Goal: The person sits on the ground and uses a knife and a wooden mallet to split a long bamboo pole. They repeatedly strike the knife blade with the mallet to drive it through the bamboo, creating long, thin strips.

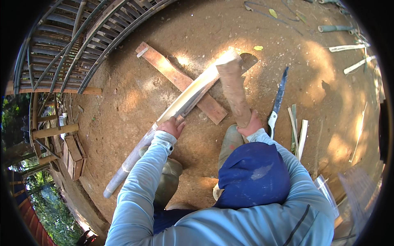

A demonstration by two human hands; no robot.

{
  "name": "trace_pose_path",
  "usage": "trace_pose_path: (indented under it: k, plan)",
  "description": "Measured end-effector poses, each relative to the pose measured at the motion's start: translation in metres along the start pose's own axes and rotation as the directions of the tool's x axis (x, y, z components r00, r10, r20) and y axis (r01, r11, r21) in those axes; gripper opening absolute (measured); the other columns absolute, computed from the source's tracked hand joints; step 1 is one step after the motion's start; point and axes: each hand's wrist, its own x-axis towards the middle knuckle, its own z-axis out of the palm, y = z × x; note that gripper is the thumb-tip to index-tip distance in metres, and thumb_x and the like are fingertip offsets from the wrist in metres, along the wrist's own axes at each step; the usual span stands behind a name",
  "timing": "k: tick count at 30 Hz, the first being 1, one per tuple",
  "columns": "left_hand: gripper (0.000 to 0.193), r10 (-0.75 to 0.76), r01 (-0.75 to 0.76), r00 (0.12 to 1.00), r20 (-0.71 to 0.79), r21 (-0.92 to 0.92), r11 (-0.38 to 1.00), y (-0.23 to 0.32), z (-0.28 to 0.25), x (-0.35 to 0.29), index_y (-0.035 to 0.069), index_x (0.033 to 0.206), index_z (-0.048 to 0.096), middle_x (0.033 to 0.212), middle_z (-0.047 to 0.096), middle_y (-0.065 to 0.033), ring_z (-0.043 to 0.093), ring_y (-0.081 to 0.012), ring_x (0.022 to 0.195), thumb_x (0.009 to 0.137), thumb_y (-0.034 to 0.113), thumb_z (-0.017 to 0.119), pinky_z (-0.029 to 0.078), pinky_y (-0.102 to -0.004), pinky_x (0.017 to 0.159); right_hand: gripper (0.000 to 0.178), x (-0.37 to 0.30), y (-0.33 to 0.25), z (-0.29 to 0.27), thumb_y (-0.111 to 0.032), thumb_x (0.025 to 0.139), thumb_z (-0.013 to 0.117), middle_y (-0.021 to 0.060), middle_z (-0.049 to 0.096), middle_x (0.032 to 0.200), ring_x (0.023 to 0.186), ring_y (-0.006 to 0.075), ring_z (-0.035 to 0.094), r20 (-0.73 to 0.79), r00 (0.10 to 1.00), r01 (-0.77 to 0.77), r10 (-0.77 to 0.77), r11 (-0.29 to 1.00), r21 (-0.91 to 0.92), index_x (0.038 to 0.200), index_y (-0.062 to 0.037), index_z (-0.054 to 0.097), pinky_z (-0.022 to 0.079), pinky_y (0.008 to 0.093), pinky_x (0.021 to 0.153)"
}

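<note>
A long bamboo pole (133, 160) lies slantwise before me, round and grey at its near end, with a pale split face at its far part. My left hand (172, 127) is closed at the split, round the handle of a knife whose dark blade (190, 107) lies along the bamboo; the handle is mostly hidden. My right hand (251, 125) grips the narrow end of a thick wooden club (233, 88). The club's broad head is raised over the bamboo's far end and covers part of it; whether they touch, I cannot tell.
A reddish plank (164, 67) crosses beneath the bamboo. Right of my feet lie a pruning saw (279, 98) with a white handle and several bamboo strips (303, 139). A slatted bamboo structure (61, 45) stands at far left, with a wooden box (74, 158) nearer. Bamboo pieces (334, 28) lie at far right.
</note>
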Motion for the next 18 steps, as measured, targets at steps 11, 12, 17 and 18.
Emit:
trace_pose_path:
  k: [11, 12, 17, 18]
  plan:
    - [0.056, -0.073, 0.072, 0.997, -0.026, -0.045, 0.996, -0.003, -0.011, 0.011, 0.001, 0.097, 0.06, 0.082, 0.064, -0.0247, 0.064, -0.0413, 0.081, 0.084, 0.056, 0.055, 0.051, -0.0466, 0.075, 0.081, -0.003, -0.034, -0.02, -0.027, 0.058, 0.079, 0.0248, 0.059, 0.107, 0.099, 0.0389, 0.06, -0.212, 0.964, 0.201, -0.163, 0.965, 0.169, 0.123, 0.0003, 0.04, 0.049, 0.0417, 0.086]
    - [0.056, -0.072, 0.071, 0.997, -0.025, -0.044, 0.997, -0.002, -0.011, 0.011, 0.001, 0.097, 0.06, 0.082, 0.064, -0.0248, 0.064, -0.0416, 0.081, 0.084, 0.056, 0.055, 0.051, -0.0467, 0.075, 0.081, -0.002, -0.033, -0.014, -0.027, 0.058, 0.079, 0.0244, 0.059, 0.107, 0.099, 0.0388, 0.06, -0.246, 0.953, 0.218, -0.175, 0.962, 0.161, 0.123, 0.0006, 0.04, 0.049, 0.0418, 0.086]
    - [0.057, -0.092, 0.091, 0.995, -0.033, -0.037, 0.995, 0.005, -0.018, 0.01, 0.001, 0.098, 0.06, 0.081, 0.064, -0.0247, 0.064, -0.0421, 0.08, 0.084, 0.056, 0.055, 0.051, -0.0471, 0.074, 0.081, 0.071, -0.05, -0.003, -0.028, 0.055, 0.081, 0.0246, 0.06, 0.105, 0.098, 0.0376, 0.061, 0.154, 0.988, -0.005, 0.001, 1.0, 0.026, 0.12, 0.0014, 0.043, 0.049, 0.0426, 0.085]
    - [0.057, -0.084, 0.083, 0.996, -0.034, -0.033, 0.996, 0.004, -0.016, 0.011, 0.001, 0.098, 0.06, 0.081, 0.064, -0.0247, 0.064, -0.0418, 0.08, 0.083, 0.056, 0.055, 0.051, -0.0471, 0.074, 0.081, 0.079, -0.052, -0.005, -0.028, 0.054, 0.081, 0.0249, 0.06, 0.105, 0.098, 0.0373, 0.061, 0.187, 0.982, -0.001, 0.0, 1.0, 0.005, 0.119, 0.0015, 0.043, 0.049, 0.0427, 0.085]
